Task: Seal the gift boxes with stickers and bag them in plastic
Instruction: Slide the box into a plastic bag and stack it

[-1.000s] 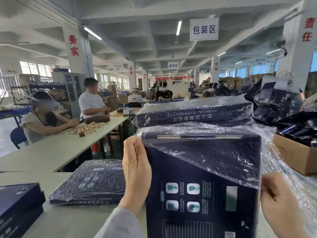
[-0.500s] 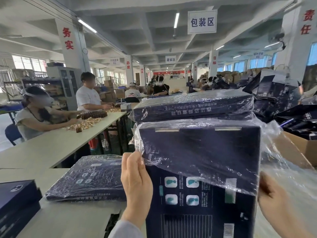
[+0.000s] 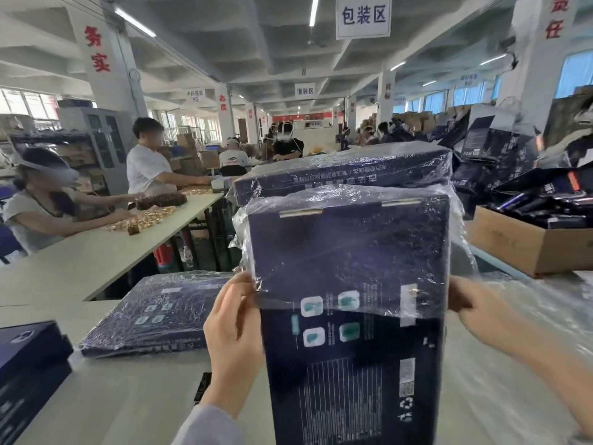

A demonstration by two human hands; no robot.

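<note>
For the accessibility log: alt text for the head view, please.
The left hand and right hand pinch a clear plastic bag drawn partway over an upright dark gift box. Another bagged box lies flat on the table at left.

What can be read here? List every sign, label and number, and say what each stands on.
"包装区": near hanging sign.
"灌装区": farther hanging sign.
"务实": red, on the left pillar.
"任", below a cut-off character: right pillar.
"目标": red, far pillar, barely legible.
Print on the gift box, partly under the plastic bag: too blurred to read.
Other signs: too small.
</note>
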